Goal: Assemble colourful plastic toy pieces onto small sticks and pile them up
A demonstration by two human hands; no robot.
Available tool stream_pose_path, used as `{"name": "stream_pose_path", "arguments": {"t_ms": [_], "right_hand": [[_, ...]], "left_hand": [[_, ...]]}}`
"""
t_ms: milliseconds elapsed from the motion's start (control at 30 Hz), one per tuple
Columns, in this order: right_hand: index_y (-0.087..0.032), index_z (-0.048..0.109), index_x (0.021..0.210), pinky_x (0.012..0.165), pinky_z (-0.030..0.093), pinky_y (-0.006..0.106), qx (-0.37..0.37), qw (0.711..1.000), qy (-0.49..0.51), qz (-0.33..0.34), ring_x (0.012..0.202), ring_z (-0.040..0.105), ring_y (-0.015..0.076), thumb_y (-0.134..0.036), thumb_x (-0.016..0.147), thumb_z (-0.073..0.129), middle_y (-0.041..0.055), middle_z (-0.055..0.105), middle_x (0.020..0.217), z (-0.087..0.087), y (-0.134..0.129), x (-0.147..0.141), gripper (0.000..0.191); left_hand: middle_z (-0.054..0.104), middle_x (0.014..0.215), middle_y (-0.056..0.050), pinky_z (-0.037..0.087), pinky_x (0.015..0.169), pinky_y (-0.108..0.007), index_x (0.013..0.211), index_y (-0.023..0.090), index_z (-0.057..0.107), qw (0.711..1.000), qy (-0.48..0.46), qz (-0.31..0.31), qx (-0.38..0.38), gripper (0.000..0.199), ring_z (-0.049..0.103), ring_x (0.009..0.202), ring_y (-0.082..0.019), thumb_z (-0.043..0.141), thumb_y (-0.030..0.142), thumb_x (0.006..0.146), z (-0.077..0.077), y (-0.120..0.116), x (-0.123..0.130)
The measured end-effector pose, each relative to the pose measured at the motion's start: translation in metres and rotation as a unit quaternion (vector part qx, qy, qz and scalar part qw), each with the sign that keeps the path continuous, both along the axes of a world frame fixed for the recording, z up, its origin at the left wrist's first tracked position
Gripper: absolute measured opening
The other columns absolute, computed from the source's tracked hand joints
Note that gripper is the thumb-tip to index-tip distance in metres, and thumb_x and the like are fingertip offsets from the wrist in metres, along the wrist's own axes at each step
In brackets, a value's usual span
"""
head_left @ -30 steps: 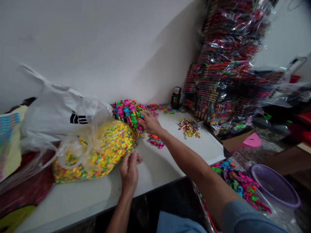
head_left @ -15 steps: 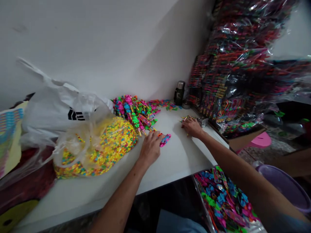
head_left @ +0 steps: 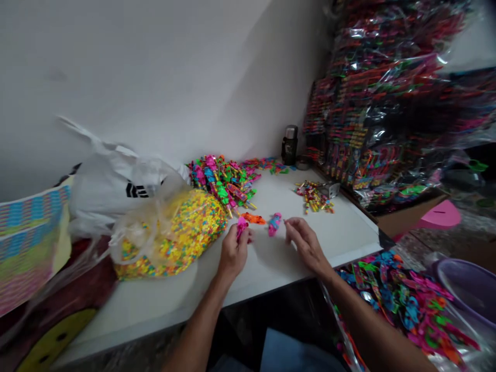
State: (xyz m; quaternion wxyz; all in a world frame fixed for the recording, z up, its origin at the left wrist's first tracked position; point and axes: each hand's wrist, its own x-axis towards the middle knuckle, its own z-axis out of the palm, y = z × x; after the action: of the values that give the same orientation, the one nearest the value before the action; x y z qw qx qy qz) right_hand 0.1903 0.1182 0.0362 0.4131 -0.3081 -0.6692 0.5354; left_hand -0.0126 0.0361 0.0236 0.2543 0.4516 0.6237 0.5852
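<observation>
Right of the bench [head_left: 351, 232], packs [head_left: 372, 119] rise out of frame. The left hand [head_left: 233, 253] grips a pink toy [head_left: 242, 225], partly hidden in its grasp; the right hand [head_left: 305, 242] curls beside the blue-pink toy [head_left: 275, 224] on the bench, whether holding anything I cannot tell.

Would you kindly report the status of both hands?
Left hand gripping pink piece. Right hand beside blue-and-pink piece, grip unclear. Orange piece near left hand.

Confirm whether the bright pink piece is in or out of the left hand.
In: the bright pink piece sticks up from the curled left hand, while the blue-and-pink piece lies on the table.
</observation>
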Motion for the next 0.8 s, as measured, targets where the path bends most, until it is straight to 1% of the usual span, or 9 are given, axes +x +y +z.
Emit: {"name": "stream_pose_path", "arguments": {"t_ms": [67, 133, 200, 300, 433, 500, 633, 700, 800], "right_hand": [[-0.019, 0.053, 0.109, 0.069, 0.042, 0.026, -0.056, 0.998, 0.017, 0.011, 0.067, 0.050, 0.0125, -0.045, 0.100, 0.047, -0.0010, 0.051, 0.073, -0.002, -0.034, -0.010, 0.028], [-0.019, 0.053, 0.110, 0.065, 0.041, 0.025, -0.086, 0.996, 0.021, 0.030, 0.066, 0.049, 0.0119, -0.046, 0.100, 0.046, -0.0011, 0.050, 0.074, -0.003, -0.064, -0.018, 0.029], [-0.019, 0.053, 0.110, 0.065, 0.040, 0.024, -0.089, 0.994, 0.004, 0.064, 0.070, 0.048, 0.0119, -0.046, 0.101, 0.046, -0.0002, 0.050, 0.078, -0.003, -0.087, -0.023, 0.030], [-0.019, 0.055, 0.107, 0.067, 0.038, 0.025, -0.060, 0.991, -0.043, 0.116, 0.074, 0.047, 0.0122, -0.045, 0.101, 0.044, 0.0006, 0.050, 0.082, -0.001, -0.110, -0.025, 0.029], [-0.018, 0.058, 0.105, 0.068, 0.038, 0.025, 0.005, 0.987, -0.077, 0.143, 0.075, 0.047, 0.0127, -0.040, 0.102, 0.044, 0.0017, 0.054, 0.085, 0.001, -0.130, -0.025, 0.026], [-0.018, 0.058, 0.105, 0.067, 0.038, 0.026, 0.025, 0.986, -0.071, 0.148, 0.073, 0.047, 0.0128, -0.038, 0.101, 0.045, 0.0018, 0.054, 0.083, 0.001, -0.138, -0.027, 0.024], [-0.019, 0.060, 0.107, 0.064, 0.038, 0.025, 0.042, 0.987, -0.054, 0.145, 0.068, 0.047, 0.0124, -0.034, 0.100, 0.047, 0.0016, 0.055, 0.081, 0.002, -0.148, -0.032, 0.021], [-0.019, 0.061, 0.107, 0.067, 0.040, 0.025, 0.052, 0.988, -0.046, 0.140, 0.072, 0.050, 0.0126, -0.032, 0.100, 0.048, 0.0021, 0.058, 0.085, 0.003, -0.150, -0.034, 0.020], [-0.019, 0.060, 0.109, 0.073, 0.043, 0.025, 0.068, 0.987, -0.045, 0.141, 0.079, 0.055, 0.0135, -0.030, 0.099, 0.049, 0.0030, 0.062, 0.091, 0.005, -0.150, -0.037, 0.019]], "left_hand": [[0.054, 0.079, -0.003, 0.047, 0.067, -0.030, 0.105, 0.015, 0.059, 0.977, -0.208, 0.030, 0.029, 0.025, 0.053, 0.067, -0.014, 0.060, 0.034, 0.089, 0.009, -0.019, 0.009], [0.047, 0.077, -0.001, 0.044, 0.063, -0.026, 0.111, 0.013, 0.059, 0.917, -0.391, 0.022, 0.079, 0.032, 0.047, 0.064, -0.011, 0.063, 0.029, 0.083, 0.022, -0.038, 0.016], [0.043, 0.079, -0.001, 0.043, 0.063, -0.027, 0.106, 0.012, 0.058, 0.847, -0.518, -0.013, 0.120, 0.030, 0.045, 0.066, -0.011, 0.062, 0.028, 0.081, 0.036, -0.055, 0.020], [0.040, 0.076, -0.001, 0.043, 0.063, -0.030, 0.091, 0.014, 0.054, 0.780, -0.609, -0.034, 0.142, 0.021, 0.045, 0.067, -0.013, 0.058, 0.033, 0.085, 0.050, -0.074, 0.018], [0.029, 0.064, 0.002, 0.034, 0.050, -0.024, 0.073, 0.016, 0.040, 0.720, -0.678, 0.012, 0.146, 0.025, 0.036, 0.055, -0.010, 0.055, 0.028, 0.089, 0.054, -0.086, 0.014], [0.027, 0.061, 0.003, 0.029, 0.046, -0.021, 0.074, 0.016, 0.040, 0.703, -0.692, 0.040, 0.161, 0.024, 0.033, 0.051, -0.008, 0.054, 0.024, 0.091, 0.052, -0.088, 0.014], [0.028, 0.060, 0.005, 0.023, 0.042, -0.020, 0.089, 0.013, 0.050, 0.690, -0.700, 0.064, 0.175, 0.013, 0.029, 0.047, -0.006, 0.051, 0.024, 0.096, 0.047, -0.091, 0.021], [0.027, 0.060, 0.005, 0.023, 0.043, -0.020, 0.089, 0.013, 0.050, 0.682, -0.706, 0.077, 0.174, 0.014, 0.029, 0.046, -0.006, 0.050, 0.024, 0.097, 0.045, -0.092, 0.027], [0.026, 0.058, 0.006, 0.029, 0.047, -0.023, 0.084, 0.015, 0.047, 0.684, -0.703, 0.099, 0.170, 0.017, 0.028, 0.045, -0.006, 0.052, 0.025, 0.096, 0.042, -0.092, 0.037]]}}
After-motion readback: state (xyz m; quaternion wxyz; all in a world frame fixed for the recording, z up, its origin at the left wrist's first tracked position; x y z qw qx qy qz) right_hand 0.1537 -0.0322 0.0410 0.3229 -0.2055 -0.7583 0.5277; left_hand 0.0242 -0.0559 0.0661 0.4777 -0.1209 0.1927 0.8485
